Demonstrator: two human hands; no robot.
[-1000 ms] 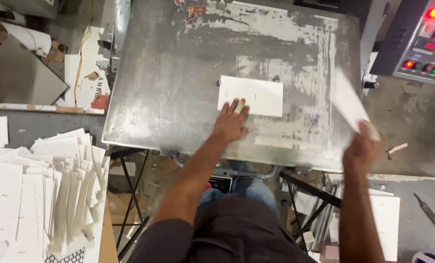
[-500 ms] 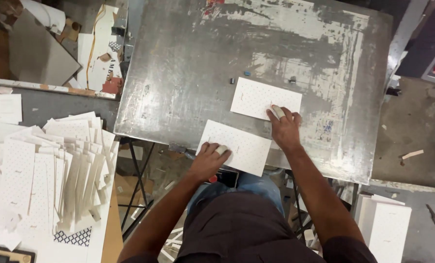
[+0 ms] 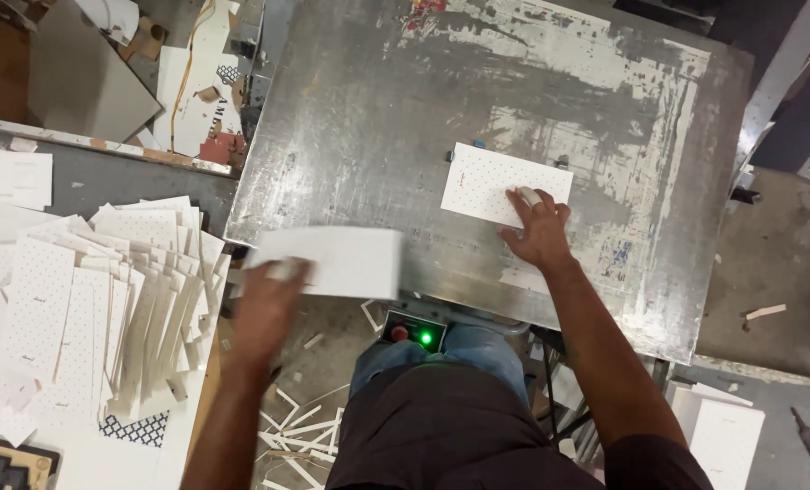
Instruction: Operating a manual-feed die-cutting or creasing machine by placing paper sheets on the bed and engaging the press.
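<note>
White dotted card (image 3: 500,183): rectangular, lies flat on the worn metal table (image 3: 378,118), towards its near right part. Right hand (image 3: 539,231): fingers spread and pressing on the card's near edge, arm reaching forward. Second white card (image 3: 332,261): blurred, apparently pinched by the left hand (image 3: 264,304) over the table's near left edge. Fanned pile of white dotted cards (image 3: 78,299): left bench. Control box with red button and green lamp (image 3: 414,334): below the table edge.

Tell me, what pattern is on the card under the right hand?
White card with small dark dots, seen from the head view.
</note>
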